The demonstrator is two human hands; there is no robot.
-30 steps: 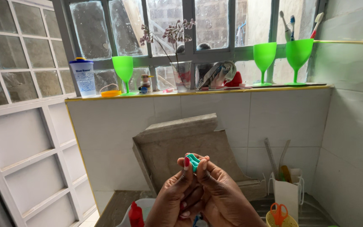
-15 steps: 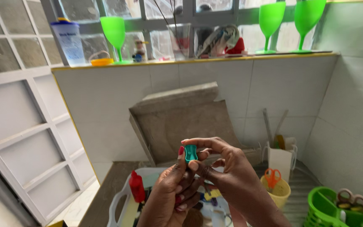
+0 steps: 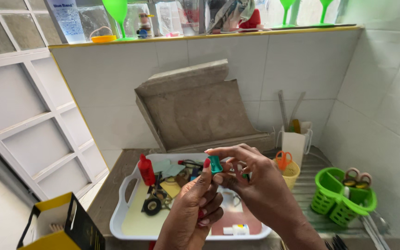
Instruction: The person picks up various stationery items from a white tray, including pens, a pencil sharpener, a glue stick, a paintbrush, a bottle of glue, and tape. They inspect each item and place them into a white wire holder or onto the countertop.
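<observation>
A small teal pencil sharpener (image 3: 215, 164) is held up in the air above a white tray (image 3: 122, 217), pinched between the fingertips of both hands. The left hand (image 3: 194, 208) rises from below, its thumb with a red-painted nail pressed against the sharpener's left side while its other fingers curl loosely into the palm. The right hand (image 3: 251, 178) comes in from the right, its index finger arched over the top of the sharpener and its thumb against the underside, closed on it. The tray sits on a grey counter (image 3: 116, 178) and holds a jumble of small stationery, among it a red bottle (image 3: 146, 170) standing near the tray's left handle, a roll of black tape (image 3: 152, 205) and a small white bottle (image 3: 235, 229) lying at the front edge. To the right stand a yellow cup with orange-handled scissors (image 3: 283, 159) and, further right, a green basket (image 3: 343, 199). A stone slab (image 3: 195, 109) leans against the white tiled wall behind. A yellow and black box (image 3: 59, 229) sits at the lower left.
</observation>
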